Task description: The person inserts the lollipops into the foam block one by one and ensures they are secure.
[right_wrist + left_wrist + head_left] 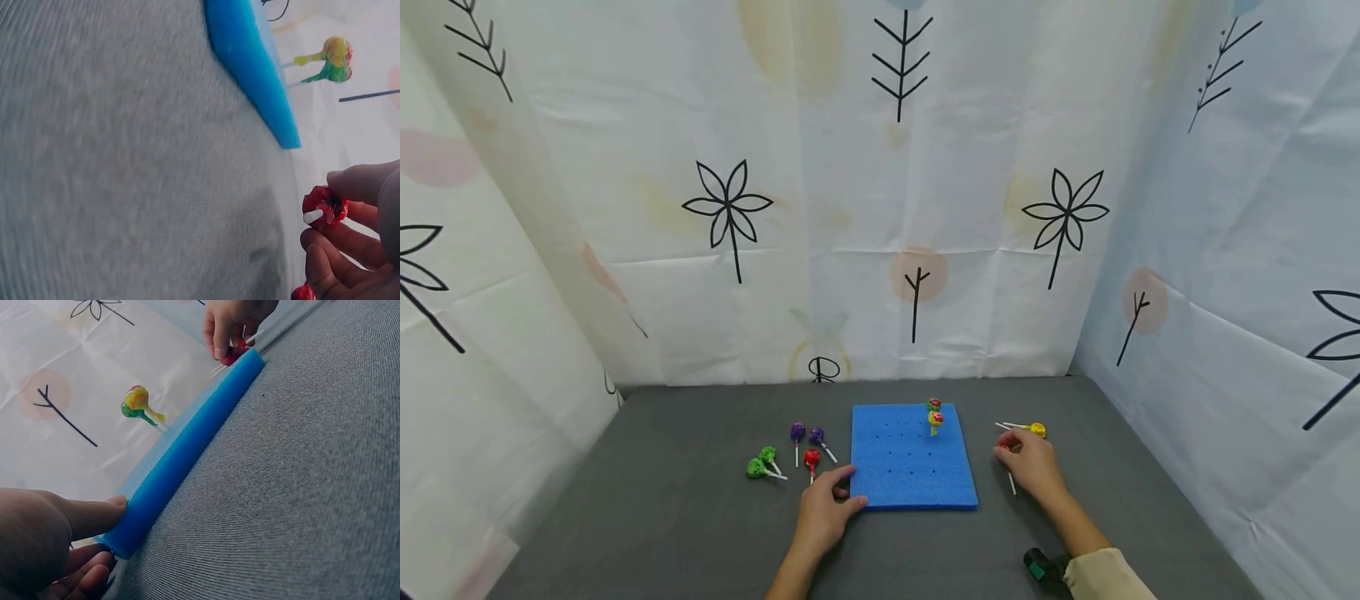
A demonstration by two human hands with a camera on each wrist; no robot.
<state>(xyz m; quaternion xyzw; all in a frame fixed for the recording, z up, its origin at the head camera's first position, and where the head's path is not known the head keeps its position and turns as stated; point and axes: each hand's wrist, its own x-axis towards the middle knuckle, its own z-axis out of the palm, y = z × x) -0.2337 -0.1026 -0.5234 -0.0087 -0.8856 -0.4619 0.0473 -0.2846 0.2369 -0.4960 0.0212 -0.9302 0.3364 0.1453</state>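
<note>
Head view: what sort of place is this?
Probably a makeshift recording booth or screened-off work corner: white printed sheets hang on three sides of a grey tabletop, where a blue board lies.

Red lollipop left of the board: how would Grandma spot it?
Find the blue board on the grey table. Left of it, beyond the left hand, lies the red lollipop. It's the only red one there, beside green lollipops and purple lollipops.

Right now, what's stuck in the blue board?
A yellow lollipop and a green lollipop stand in the blue board, near its far right corner. Their lower stick ends are hidden inside.
</note>
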